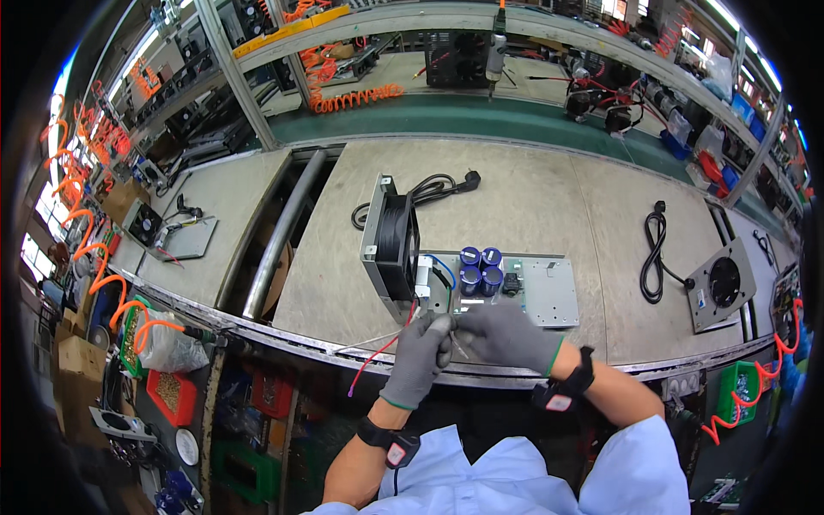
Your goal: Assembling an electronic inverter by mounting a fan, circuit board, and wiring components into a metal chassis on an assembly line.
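Note:
In front of me stands a metal assembly: a grey bracket with a black fan upright on its left side, and a flat metal plate reaching right. A circuit board on the plate carries several blue capacitors. My left hand, in a grey glove, is closed at the assembly's near edge. My right hand, gloved too, is closed with its fingertips beside the left ones. Something thin and pale shows between the hands; its kind is unclear. A red wire hangs past my left hand, beside a white wire.
A black power cord lies behind the fan. At right, another fan plate has a coiled cord. Left of a metal roller sits a similar unit. A screwdriver hangs overhead. A red bin holds small parts.

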The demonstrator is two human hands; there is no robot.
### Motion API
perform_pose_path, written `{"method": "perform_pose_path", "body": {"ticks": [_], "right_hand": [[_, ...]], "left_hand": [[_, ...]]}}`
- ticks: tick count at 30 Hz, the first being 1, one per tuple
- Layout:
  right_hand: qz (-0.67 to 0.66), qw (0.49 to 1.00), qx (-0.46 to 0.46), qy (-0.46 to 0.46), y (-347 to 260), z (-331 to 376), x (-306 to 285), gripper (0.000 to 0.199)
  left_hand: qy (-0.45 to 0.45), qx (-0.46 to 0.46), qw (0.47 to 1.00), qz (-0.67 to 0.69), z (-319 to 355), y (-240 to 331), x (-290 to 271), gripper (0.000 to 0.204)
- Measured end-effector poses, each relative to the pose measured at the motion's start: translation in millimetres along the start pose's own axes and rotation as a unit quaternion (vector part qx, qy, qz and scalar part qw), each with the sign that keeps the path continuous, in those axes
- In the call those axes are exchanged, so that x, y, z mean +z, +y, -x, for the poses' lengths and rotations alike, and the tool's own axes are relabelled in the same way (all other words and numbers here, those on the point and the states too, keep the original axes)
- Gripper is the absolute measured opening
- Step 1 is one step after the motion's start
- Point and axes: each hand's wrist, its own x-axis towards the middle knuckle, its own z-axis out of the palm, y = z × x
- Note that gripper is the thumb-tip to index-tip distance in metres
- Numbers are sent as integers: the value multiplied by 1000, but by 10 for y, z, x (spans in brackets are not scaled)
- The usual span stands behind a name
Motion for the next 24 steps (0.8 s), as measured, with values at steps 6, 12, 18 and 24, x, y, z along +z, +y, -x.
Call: {"method": "perform_pose_path", "body": {"ticks": [6,12,18,24], "right_hand": [[52,985,37,-158,57,242,-189,22],[96,992,-79,9,46,-352,-380,22],[286,926,-145,-200,-82,-803,-19,17],[314,898,-220,-215,-19,-909,-81,12]], "left_hand": [[71,174,916,-354,-5,-121,81,24],[139,280,646,-697,19,-359,140,13],[129,283,577,-755,1,-410,109,7],[128,245,557,-783,49,-461,98,7]]}}
